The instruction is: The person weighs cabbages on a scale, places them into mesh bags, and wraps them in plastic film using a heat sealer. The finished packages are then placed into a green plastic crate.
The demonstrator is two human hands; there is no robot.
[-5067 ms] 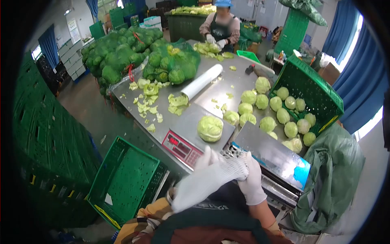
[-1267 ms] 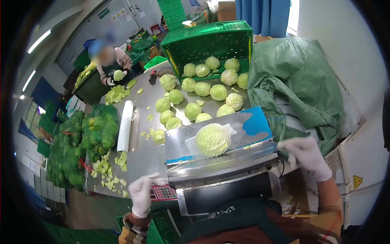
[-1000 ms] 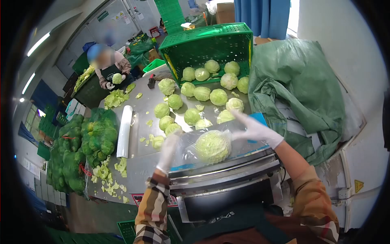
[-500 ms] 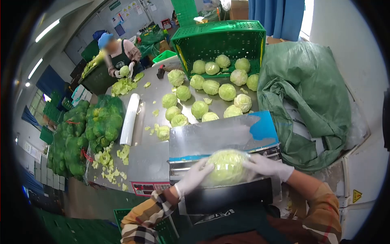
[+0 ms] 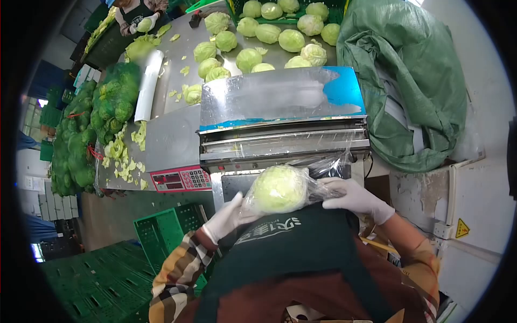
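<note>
Between wrapper edge [image 5: 285,156] and apron [image 5: 301,253], cabbage [image 5: 279,188]

White lettering runs across the apron [image 5: 280,229], seen upside down and not legible. A yellow triangular warning sign [image 5: 462,229] sits on the white cabinet [image 5: 474,199]. The scale's keypad [image 5: 182,179] has keys too small to read.
</note>
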